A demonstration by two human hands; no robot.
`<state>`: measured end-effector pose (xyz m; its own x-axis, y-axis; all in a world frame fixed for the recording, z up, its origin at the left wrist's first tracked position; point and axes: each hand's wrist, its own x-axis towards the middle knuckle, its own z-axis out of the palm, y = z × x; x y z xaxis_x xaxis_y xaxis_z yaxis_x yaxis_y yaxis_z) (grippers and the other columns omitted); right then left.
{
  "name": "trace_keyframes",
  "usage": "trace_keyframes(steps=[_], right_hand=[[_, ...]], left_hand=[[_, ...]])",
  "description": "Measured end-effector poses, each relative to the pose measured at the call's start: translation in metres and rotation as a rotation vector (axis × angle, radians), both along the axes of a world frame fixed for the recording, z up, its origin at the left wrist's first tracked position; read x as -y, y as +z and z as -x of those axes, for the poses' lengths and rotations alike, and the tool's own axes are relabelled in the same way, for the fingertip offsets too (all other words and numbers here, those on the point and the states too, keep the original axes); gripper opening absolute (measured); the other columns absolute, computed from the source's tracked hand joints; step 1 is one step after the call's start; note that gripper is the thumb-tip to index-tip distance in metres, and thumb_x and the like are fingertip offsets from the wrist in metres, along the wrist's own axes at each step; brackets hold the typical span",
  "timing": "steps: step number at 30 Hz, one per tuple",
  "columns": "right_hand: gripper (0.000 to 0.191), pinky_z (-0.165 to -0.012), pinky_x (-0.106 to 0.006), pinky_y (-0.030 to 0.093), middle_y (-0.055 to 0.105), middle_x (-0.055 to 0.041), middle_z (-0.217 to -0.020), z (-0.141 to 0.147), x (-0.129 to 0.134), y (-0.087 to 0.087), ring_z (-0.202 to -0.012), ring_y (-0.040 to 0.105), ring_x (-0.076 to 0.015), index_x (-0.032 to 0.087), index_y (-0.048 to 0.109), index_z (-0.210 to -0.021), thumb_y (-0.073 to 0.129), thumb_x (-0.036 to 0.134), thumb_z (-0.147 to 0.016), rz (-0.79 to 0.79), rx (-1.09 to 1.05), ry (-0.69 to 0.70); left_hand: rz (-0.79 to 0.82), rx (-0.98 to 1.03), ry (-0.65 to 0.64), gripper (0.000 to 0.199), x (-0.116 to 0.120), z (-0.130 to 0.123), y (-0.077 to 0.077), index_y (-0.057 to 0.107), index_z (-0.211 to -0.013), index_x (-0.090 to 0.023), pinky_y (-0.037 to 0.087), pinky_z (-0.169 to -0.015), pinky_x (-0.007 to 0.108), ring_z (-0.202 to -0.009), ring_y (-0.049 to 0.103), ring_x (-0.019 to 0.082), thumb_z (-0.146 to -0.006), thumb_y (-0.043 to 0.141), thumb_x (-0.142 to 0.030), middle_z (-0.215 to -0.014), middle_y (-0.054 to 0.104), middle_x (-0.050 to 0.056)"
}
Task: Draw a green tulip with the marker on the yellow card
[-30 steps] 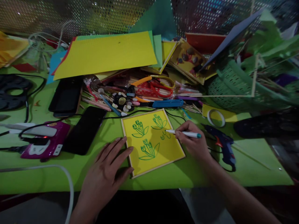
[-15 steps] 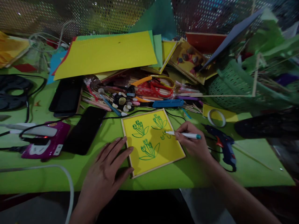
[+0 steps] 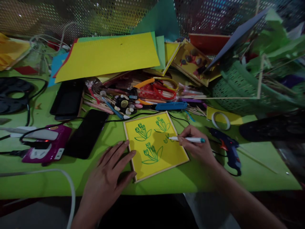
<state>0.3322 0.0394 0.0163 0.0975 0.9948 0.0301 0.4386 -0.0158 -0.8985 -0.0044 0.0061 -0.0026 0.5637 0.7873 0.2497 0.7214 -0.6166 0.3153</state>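
A yellow card with a thin wooden frame (image 3: 171,154) lies at a slight tilt on the green table. Green flower clusters are drawn on it at upper left, upper right and lower left, with small green marks right of centre. My right hand (image 3: 196,144) pinches a white marker with a teal end (image 3: 194,139), its tip at those small marks. Fingers spread, my left hand (image 3: 111,171) rests on the card's left edge and holds nothing.
A glue gun (image 3: 228,149) and a tape roll (image 3: 221,121) lie right of the card. Left are phones (image 3: 87,133) and a purple power strip (image 3: 49,143). Behind are scissors (image 3: 164,89), a blue cutter (image 3: 171,106), yellow sheets (image 3: 109,55) and a green basket (image 3: 238,86).
The marker tip has shifted slightly down and left on the card, with my right hand moving very little. My left hand stays in place.
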Motion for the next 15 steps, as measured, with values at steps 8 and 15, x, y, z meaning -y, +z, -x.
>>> trace_keyframes(steps=[8,15], right_hand=[[0.017,-0.055,-0.028,0.04,0.065,-0.0004,-0.069,-0.0011,-0.0014,-0.0034,-0.059,0.053,-0.016,0.023,0.062,-0.079,0.075,0.033,-0.084,-0.001,-0.053,-0.039],[0.017,-0.055,-0.028,0.041,0.066,-0.0007,-0.068,0.0015,-0.0038,-0.0023,-0.059,0.054,-0.0162,0.022,0.063,-0.079,0.075,0.033,-0.082,0.005,-0.025,-0.033]], left_hand=[[0.007,0.0,-0.005,0.049,0.0004,-0.0005,0.001,0.053,-0.149,-0.025,0.045,-0.117,0.051,-0.149,0.049,0.031,-0.102,0.063,-0.032,-0.163,0.051,0.011],[0.009,0.004,0.001,0.048,0.0008,-0.0009,0.003,0.053,-0.149,-0.026,0.044,-0.118,0.05,-0.148,0.05,0.029,-0.102,0.063,-0.03,-0.162,0.052,0.01]])
